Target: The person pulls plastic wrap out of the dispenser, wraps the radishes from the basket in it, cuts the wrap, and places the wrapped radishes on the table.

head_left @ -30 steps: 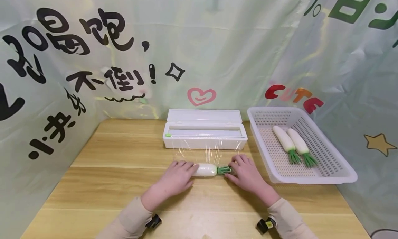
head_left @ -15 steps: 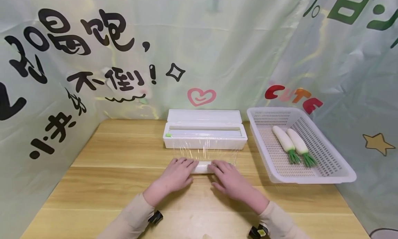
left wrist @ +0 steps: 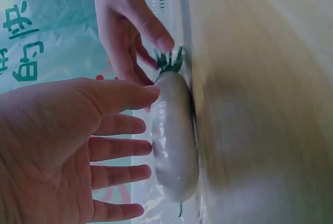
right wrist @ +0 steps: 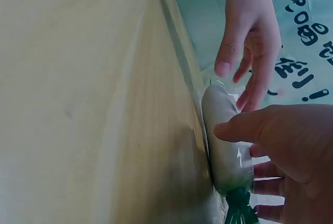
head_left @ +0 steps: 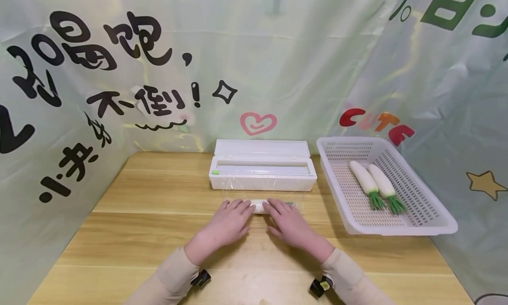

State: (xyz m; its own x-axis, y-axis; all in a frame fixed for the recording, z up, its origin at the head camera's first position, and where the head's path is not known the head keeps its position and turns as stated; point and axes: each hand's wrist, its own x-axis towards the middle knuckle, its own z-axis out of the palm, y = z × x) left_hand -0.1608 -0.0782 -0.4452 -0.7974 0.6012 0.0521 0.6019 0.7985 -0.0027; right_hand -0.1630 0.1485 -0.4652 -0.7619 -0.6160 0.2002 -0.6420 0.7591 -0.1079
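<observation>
A white radish [head_left: 259, 206] with green leaf stubs lies crosswise on the table, wrapped in clear cling film [head_left: 234, 193]. The film runs from it to a long white dispenser box [head_left: 263, 183] with its lid up. My left hand [head_left: 229, 220] touches the radish's left part; in the left wrist view its fingers [left wrist: 120, 147] are spread and nearly straight. Resting on the leaf-side half is my right hand [head_left: 291, 222], its thumb laid along the radish [right wrist: 244, 167] in the right wrist view and its other fingers on the far side, partly hidden.
To the right stands a white perforated basket [head_left: 401, 230] holding two more radishes [head_left: 364, 178]. A printed cloth backdrop [head_left: 301, 75] hangs behind and beside the wooden table [head_left: 158, 186]. A small green tab [head_left: 215, 172] sits at the dispenser's left end.
The radish has rolled away from me towards the dispenser, shortening the film between them. My right hand has shifted left from the leaves onto the radish's body, and both hands have moved slightly forward.
</observation>
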